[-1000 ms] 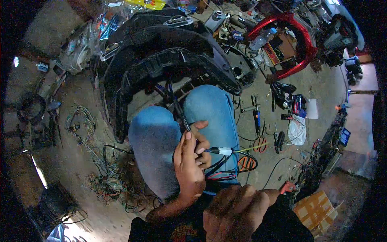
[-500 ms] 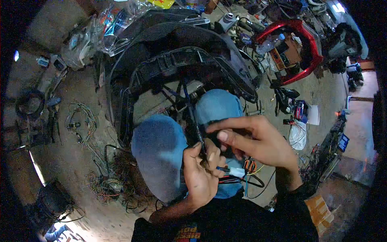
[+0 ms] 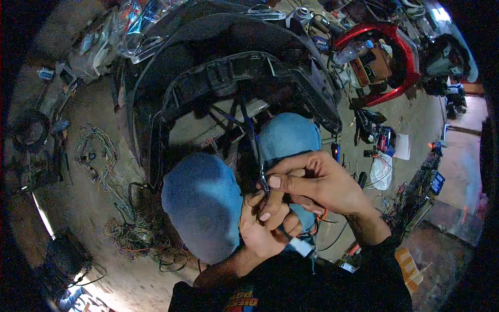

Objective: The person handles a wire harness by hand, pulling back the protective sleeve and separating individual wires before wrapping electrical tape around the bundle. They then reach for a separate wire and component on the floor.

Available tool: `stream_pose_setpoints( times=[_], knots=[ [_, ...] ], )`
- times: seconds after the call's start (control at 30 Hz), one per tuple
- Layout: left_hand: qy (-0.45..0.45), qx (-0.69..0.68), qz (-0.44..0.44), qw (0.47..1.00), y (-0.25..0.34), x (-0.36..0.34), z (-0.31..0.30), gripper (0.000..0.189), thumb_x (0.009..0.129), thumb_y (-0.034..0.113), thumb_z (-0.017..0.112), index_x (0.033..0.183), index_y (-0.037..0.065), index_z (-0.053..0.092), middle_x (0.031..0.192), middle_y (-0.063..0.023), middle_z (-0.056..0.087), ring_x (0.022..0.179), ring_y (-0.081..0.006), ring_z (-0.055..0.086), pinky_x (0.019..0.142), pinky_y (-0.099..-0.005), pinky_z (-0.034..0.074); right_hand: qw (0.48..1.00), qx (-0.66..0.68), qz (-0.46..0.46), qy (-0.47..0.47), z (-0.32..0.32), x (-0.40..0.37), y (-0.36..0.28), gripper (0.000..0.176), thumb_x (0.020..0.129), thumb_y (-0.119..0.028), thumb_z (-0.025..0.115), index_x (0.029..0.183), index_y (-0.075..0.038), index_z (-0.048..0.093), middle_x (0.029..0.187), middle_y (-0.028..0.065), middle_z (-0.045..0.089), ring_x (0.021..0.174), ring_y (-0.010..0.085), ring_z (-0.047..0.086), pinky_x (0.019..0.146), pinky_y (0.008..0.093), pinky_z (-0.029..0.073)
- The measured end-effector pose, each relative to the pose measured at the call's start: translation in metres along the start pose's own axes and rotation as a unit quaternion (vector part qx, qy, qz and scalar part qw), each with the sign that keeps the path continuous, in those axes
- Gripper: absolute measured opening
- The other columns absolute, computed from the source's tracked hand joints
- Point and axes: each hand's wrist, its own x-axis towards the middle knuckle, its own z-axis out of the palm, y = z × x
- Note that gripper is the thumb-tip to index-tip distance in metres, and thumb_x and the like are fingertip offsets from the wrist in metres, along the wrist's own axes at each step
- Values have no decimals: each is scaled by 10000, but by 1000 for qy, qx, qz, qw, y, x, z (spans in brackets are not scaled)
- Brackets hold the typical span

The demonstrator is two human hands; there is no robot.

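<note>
The right hand (image 3: 323, 186) is pinching the black cable (image 3: 255, 148) with thumb and forefinger; the left hand's (image 3: 263, 234) fingers are closing around it just below. The cable is running between 2 knees (image 3: 291, 138). Both grips should be holding it straight, without twisting.

A black top (image 3: 322, 286) with black sleeves (image 3: 385, 268), orange lettering (image 3: 243, 301) printed on its front, and plain-looking blue trousers (image 3: 202, 205).
</note>
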Motion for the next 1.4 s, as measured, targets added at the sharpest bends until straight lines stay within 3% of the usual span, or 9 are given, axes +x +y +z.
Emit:
stream_pose_setpoints(
  times=[0.13,0.37,0.53,0.73,0.93,1.03,1.13,1.33,1.4],
  knots=[
    [-82,-48,-18,995,2,4,-1,400,997,446,362,678,211,415,459,66,239,399,-125,140,393,-331,190,1000,12,3,25,0,0,8,196,989,-182,628,1056,-14,702,702,17,695,427,21,402,368,221,288],
    [-100,-66,-44,992,3,7,-4,399,993,446,366,672,212,404,458,63,254,394,-123,145,405,-328,188,998,20,14,53,2,-1,7,185,979,-201,649,1005,-30,716,556,-33,560,407,25,389,367,229,273],
    [-34,-24,-48,998,2,3,-7,420,987,477,365,665,210,403,448,56,268,401,-132,147,425,-337,184,998,-10,5,57,-1,-1,7,187,973,-216,661,981,-39,719,550,-39,557,423,23,405,381,229,286],
    [-67,-53,-71,994,3,4,-9,450,986,514,379,677,187,397,499,51,261,493,-127,225,534,-314,226,990,-69,-42,118,0,-8,7,160,951,-182,691,972,-27,725,552,-65,515,472,7,396,443,213,293],
    [-65,-17,-64,996,4,4,-16,423,993,487,389,709,174,410,540,39,307,514,-126,257,554,-304,258,980,-102,-97,141,6,-19,2,133,917,-112,718,992,-2,733,628,-65,552,583,5,392,518,204,298],
    [-9,20,-37,999,-1,2,-9,407,994,487,390,759,162,455,580,45,329,535,-126,282,555,-303,267,979,-113,-80,147,8,-21,-1,127,913,-100,717,990,-1,735,661,-52,593,606,7,422,538,206,323],
    [217,162,-26,962,-3,2,18,418,940,528,456,683,198,444,577,47,384,515,-138,333,497,-327,272,979,-97,-85,156,11,-21,1,115,903,-94,719,976,-7,738,682,-38,633,623,7,474,552,207,356],
    [118,222,-49,967,1,-3,-2,390,959,527,457,862,161,549,601,36,383,508,-125,348,487,-302,299,959,-183,-109,188,10,-24,-1,128,875,-115,736,961,-21,746,667,-12,661,569,22,504,522,226,384],
    [138,241,-40,960,-1,1,6,378,986,508,456,941,144,546,617,28,381,493,-120,328,477,-292,289,949,-212,-112,203,9,-25,0,135,870,-130,744,954,-25,747,655,-3,661,544,29,508,506,236,390]
  ],
)
